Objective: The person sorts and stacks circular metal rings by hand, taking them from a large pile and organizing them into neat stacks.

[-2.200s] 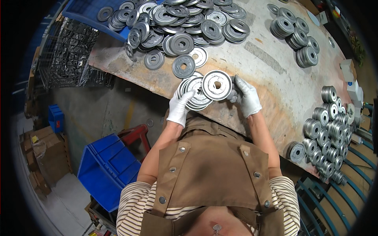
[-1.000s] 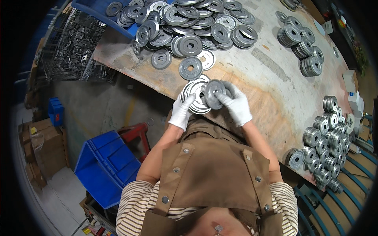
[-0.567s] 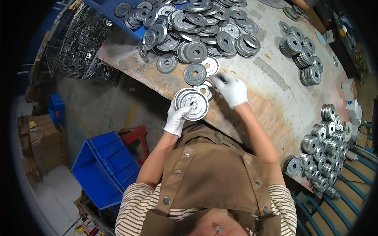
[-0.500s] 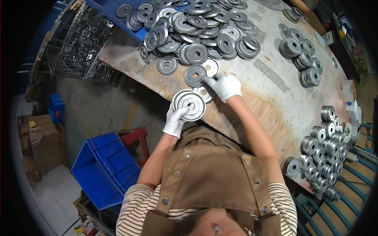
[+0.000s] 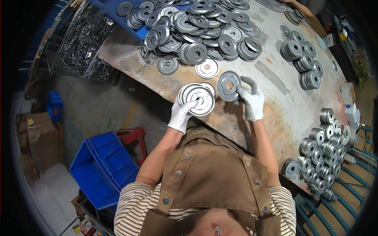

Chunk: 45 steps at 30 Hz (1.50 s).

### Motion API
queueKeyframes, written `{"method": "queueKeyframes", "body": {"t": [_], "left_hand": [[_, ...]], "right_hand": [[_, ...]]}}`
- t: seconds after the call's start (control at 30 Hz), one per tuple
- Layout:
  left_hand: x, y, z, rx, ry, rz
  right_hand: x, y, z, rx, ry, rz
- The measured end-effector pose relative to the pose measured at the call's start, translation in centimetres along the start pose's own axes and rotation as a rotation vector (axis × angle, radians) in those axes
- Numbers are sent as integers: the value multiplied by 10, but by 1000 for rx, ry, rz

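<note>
Both of my hands wear white gloves. My left hand (image 5: 182,115) is closed round a small stack of shiny metal discs (image 5: 202,103), its thumb across the top face; the stack is at the table's near edge. To its right, my right hand (image 5: 252,98) pinches the rim of a single darker grey metal disc (image 5: 227,86) with a centre hole, tilted up off the table. A bright disc (image 5: 207,68) lies flat on the table just beyond the stack.
A large heap of loose metal discs (image 5: 196,52) covers the far left of the worktable (image 5: 271,114). Stacked discs stand at the far right (image 5: 303,61) and near right (image 5: 323,149). A blue bin (image 5: 104,167) is below left. Another person's arm (image 5: 301,8) shows at the far edge.
My right hand has lifted the grey disc from the table and carried it right and nearer. My left hand has shifted slightly right with its stack.
</note>
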State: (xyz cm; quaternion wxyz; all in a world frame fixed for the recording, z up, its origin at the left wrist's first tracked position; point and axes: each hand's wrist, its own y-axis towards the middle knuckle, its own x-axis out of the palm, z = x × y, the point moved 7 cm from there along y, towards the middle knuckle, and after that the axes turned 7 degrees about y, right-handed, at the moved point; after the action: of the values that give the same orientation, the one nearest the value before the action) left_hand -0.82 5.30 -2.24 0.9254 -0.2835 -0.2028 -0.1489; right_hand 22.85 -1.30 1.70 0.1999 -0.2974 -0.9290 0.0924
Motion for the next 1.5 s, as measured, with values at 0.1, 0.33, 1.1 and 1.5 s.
{"method": "queueKeyframes", "body": {"t": [0.1,0.33,1.1,1.5], "left_hand": [[18,8,-2,40,56,-47],[31,8,-7,95,215,-85],[29,5,-10,77,176,-72],[36,1,-16,173,264,-116]], "right_hand": [[-7,-18,0,63,-53,10],[-22,-33,9,118,-44,71],[-30,-38,24,166,211,-5],[-1,-50,21,30,-189,-51]]}}
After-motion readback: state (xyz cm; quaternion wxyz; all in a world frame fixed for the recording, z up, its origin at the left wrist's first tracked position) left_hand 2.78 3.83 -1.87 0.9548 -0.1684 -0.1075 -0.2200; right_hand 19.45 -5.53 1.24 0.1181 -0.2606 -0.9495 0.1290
